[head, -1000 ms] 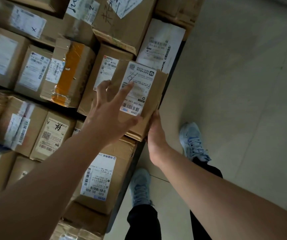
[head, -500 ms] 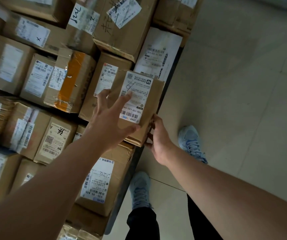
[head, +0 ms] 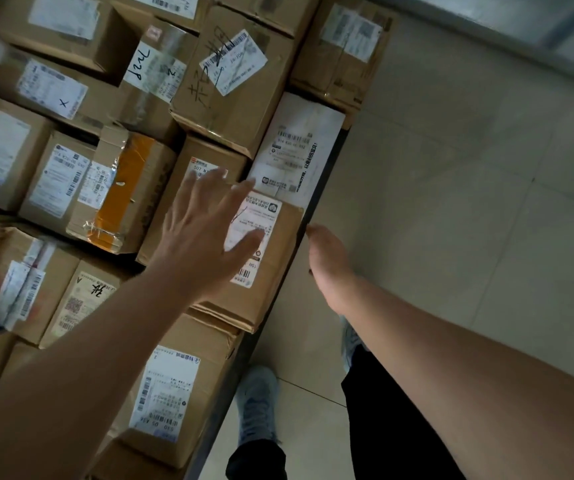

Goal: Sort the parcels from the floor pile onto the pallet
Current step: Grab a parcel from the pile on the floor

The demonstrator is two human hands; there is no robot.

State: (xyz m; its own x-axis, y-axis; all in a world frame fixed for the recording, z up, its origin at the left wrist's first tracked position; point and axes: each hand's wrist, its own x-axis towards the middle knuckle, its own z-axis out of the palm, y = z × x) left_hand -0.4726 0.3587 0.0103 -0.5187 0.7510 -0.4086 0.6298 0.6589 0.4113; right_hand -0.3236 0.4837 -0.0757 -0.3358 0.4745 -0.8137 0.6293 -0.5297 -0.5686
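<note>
Left hand spread flat, fingers splayed, palm down over the top face of a small brown cardboard parcel with a white shipping label. Thumb lies across the label; whether the palm presses the box or hovers just above it cannot be told. Nothing is clasped.

Right hand off the parcel's outer edge, just beside it, fingers curled under and mostly hidden from the camera. It holds nothing that shows; whether the fingertips touch the box side cannot be told.

The parcel sits on the stack at the outer edge of the load, tilted a little, on top of a larger brown carton with a long white label that lies nearer the body than the left hand. The dark pallet edge runs between parcel and right hand.

Beyond the left fingertips: a white flat parcel with printed barcode, and a brown carton with black handwritten marks and a crooked white label. Away from the right hand, past the left hand's little finger side: a brown box wrapped in orange tape, touching its neighbours.

Under the right forearm: pale tiled floor, two light blue-grey trainers, one beside the pallet edge, black trouser legs.
</note>
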